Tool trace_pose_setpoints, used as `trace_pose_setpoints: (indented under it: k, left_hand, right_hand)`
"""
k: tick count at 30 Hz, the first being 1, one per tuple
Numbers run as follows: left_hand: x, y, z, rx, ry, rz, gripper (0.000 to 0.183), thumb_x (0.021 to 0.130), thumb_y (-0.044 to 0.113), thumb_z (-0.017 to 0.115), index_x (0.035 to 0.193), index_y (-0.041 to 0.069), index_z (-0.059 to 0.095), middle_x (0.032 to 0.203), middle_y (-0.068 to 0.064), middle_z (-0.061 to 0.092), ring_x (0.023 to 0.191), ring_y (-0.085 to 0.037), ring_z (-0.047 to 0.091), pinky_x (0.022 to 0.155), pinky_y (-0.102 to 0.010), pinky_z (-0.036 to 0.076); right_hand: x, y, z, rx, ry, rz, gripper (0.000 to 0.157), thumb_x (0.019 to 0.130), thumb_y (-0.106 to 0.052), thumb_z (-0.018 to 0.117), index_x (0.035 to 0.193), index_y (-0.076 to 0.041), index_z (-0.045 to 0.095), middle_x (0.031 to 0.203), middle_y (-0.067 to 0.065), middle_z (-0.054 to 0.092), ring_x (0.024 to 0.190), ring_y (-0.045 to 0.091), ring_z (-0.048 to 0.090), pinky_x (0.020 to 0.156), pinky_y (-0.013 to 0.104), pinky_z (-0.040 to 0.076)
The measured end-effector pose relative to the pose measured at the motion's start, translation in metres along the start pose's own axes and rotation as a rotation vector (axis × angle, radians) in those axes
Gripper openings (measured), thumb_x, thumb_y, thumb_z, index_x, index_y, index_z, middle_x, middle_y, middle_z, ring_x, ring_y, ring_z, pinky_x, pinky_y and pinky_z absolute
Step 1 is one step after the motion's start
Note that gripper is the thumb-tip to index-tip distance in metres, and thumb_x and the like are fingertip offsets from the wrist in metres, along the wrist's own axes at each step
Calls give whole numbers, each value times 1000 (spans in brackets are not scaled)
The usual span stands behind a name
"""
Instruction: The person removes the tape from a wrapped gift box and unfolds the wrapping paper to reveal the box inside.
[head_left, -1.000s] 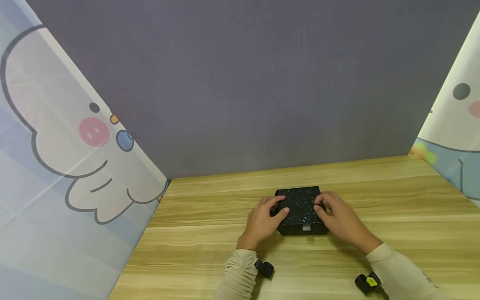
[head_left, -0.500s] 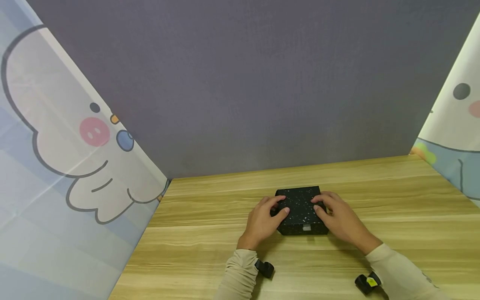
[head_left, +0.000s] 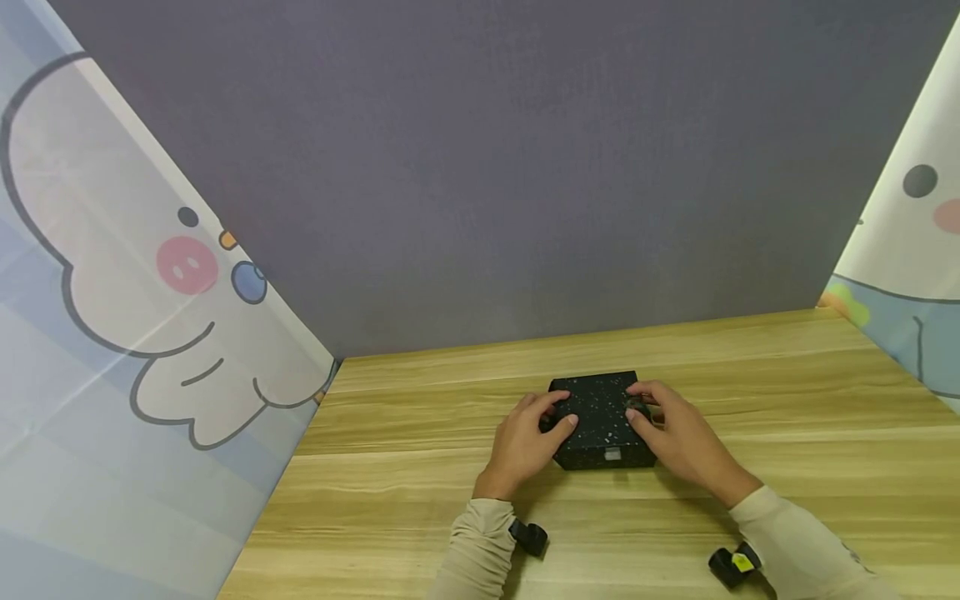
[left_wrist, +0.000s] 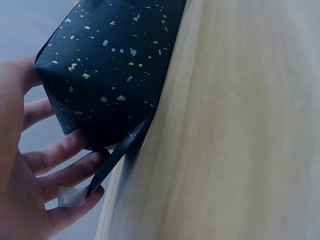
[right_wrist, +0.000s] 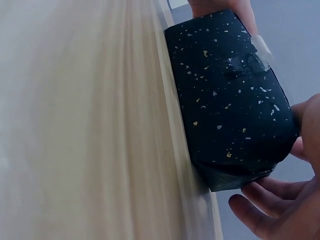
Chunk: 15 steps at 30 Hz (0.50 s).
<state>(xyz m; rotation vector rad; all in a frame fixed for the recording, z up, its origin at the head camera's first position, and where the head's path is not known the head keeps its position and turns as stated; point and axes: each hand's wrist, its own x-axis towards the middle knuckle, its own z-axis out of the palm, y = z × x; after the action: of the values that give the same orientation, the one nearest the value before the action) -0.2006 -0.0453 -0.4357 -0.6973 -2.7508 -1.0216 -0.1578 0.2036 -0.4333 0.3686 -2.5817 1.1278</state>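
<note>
A box wrapped in black speckled paper [head_left: 600, 412] lies on the wooden table. My left hand [head_left: 521, 442] holds its left end, thumb and index finger on the top edges. In the left wrist view, a loose paper flap [left_wrist: 122, 155] sticks out from that end, with a piece of clear tape [left_wrist: 72, 196] on its tip near my fingers. My right hand [head_left: 678, 433] grips the right end, thumb and index finger on the top edge, a greyish patch [head_left: 637, 405] between them. The right wrist view shows the paper [right_wrist: 230, 172] folded inward at that end, the other fingers beneath.
Clear tape [right_wrist: 250, 64] crosses the near side of the box. The wooden table [head_left: 412, 475] meets a grey wall [head_left: 525, 183] behind. Cartoon-printed sheets [head_left: 135, 333] stand at left and right. A small black camera [head_left: 531, 537] sits on the left wrist, another [head_left: 729, 567] on the right.
My right index finger first slides inward over the top of the box, then back toward the right edge, where the greyish patch now shows. The left hand and the box stay in place.
</note>
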Motion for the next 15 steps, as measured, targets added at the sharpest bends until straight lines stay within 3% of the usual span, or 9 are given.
trace_pose_setpoints:
  k: [3,7,15]
  left_hand:
    - [0,0,0,3,1,1,45,99,57,54,139,37,59,112,7,62,98,-10,61,77,-36,51]
    - [0,1,0,10,8,2,46,99,57,54,139,37,60,111,7,62,98,-10,61,75,-34,50]
    - [0,2,1,23,14,0,45,99,56,54,139,37,60,109,8,62,96,-9,61,71,-32,49]
  right_hand:
    - [0,-1,-1,-28,-10,-8,35,103,-20,60,134,-4,60,136,26,54,110,43,61,86,59,51]
    - [-1,-1,-2,-47,0,-1,29,103,-22,59,126,-5,66,140,30,50,104,40,64,83,57,52]
    - [0,1,-3,-23,54,32,17,102,-20,61,113,-12,70,117,10,70,92,28,70,78,50,55]
